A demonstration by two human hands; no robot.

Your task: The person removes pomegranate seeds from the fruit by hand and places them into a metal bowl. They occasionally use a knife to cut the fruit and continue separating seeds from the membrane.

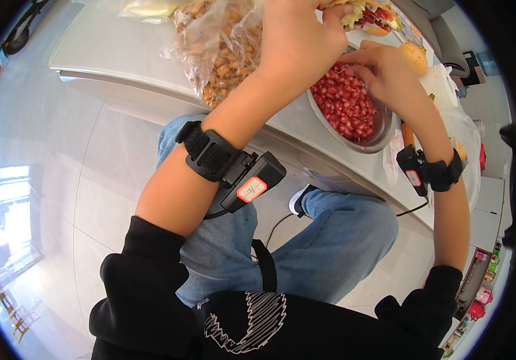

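At the top edge of the view my left hand [309, 40] grips a broken piece of pomegranate [372, 20], its red arils and pale yellow membrane exposed. Just below it, a metal bowl [381, 130] holds a heap of loose pomegranate arils [343, 103]. My right hand [381, 69] reaches over the bowl's far right side, fingers curled down by the arils. Whether anything is pinched between those fingers cannot be made out. Both wrists wear black strapped devices.
A clear plastic bag of brown pieces [226, 49] lies left of my left forearm on the white table [118, 49]. Beyond my right hand are a whole yellowish pomegranate [414, 58] and a white paper roll [440, 85]. A thin plastic bag [469, 135] lies by my right forearm.
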